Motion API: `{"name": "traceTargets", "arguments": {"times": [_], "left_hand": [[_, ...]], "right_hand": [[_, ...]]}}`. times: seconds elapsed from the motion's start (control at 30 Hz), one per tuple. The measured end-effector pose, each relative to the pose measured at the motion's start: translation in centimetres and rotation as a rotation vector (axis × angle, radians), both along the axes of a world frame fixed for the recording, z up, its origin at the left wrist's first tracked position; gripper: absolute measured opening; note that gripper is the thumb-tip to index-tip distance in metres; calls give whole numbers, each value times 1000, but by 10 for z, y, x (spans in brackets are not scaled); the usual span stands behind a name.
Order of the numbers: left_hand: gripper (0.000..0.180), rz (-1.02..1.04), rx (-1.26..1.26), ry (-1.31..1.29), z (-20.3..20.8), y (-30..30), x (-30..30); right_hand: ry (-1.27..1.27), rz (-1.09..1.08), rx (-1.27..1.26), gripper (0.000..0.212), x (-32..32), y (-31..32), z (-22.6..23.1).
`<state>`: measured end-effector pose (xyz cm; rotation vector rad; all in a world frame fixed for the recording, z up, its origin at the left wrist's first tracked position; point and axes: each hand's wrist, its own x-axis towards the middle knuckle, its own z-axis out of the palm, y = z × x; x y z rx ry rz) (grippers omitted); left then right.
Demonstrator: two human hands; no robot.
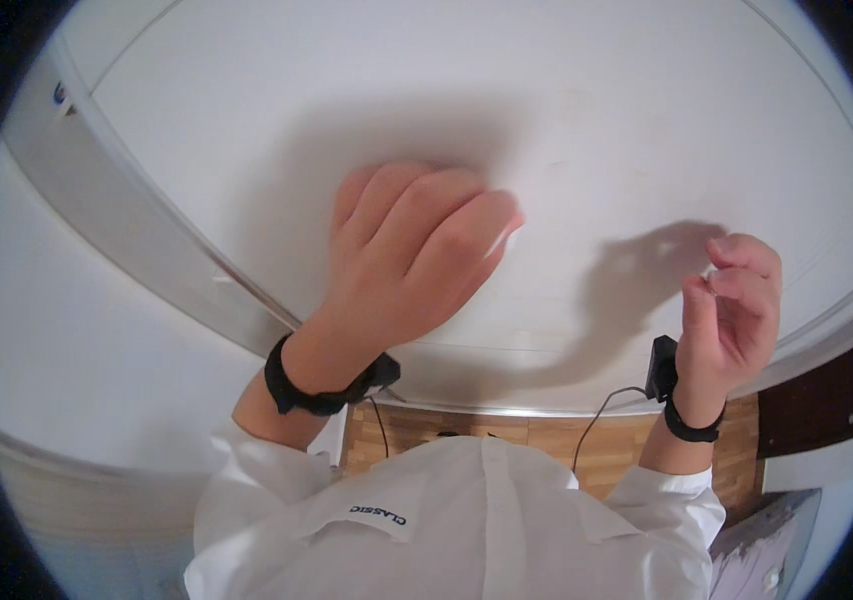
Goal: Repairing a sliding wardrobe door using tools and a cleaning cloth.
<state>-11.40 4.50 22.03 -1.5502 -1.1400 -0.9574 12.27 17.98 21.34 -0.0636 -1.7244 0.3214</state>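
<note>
My left hand [411, 250] is closed, back toward me and fingers curled, in front of a large white panel [626, 120]. A small white edge of something [506, 238] shows between its thumb and forefinger; the rest is hidden in the fist, and I cannot tell its kind. Off to the right, my right hand [736, 310] is held up with the fingertips drawn in to the thumb. Whatever it pinches, if anything, is too small to make out. Both hands cast shadows on the panel, which bears faint yellowish marks [571, 165] in its middle.
Black bands with small boxes [661, 368] sit on both wrists, each with a thin cable [601, 408]. A pale frame [136, 200] runs along the panel's left side. Parquet floor [546, 440] lies below, with a dark brown surface [826, 395] at the right.
</note>
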Motion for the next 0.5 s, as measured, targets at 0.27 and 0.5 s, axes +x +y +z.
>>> {"name": "traceTargets", "arguments": {"times": [0.27,0.5], "left_hand": [[27,28,50,144,66,43,4],[24,74,241,180,60,61,6]], "right_hand": [[-31,265,-2,26,6,37,-14],[50,332,49,22,1,57,-14]]}}
